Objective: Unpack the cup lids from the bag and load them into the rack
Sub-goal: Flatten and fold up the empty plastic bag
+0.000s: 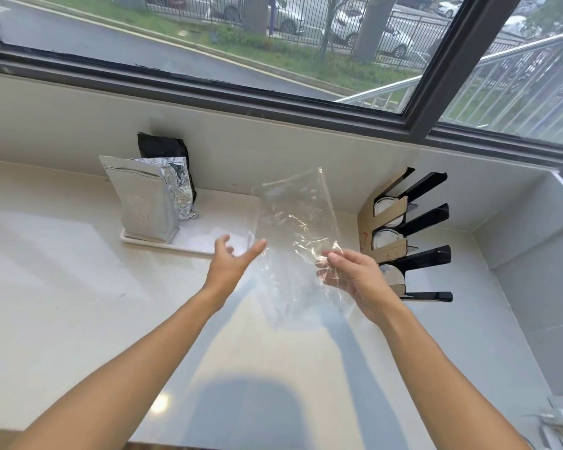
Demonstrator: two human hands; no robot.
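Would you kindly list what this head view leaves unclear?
- Lid count in the black slotted rack: cardboard fronts hide the stacks.
- Black pouch: mostly behind the silver foil pouches.
- White device: cut by the right edge.
- Clear plastic bag looks empty; glare blurs it.

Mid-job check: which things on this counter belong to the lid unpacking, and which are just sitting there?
Part of the job:
- clear plastic bag, pinched by the right hand; it looks empty
- left hand, open beside the bag
- black lid rack
- cup lids already in the rack's slots

Just lying about:
- silver foil pouch
- crumpled foil bag
- black pouch
- white tray under the pouches
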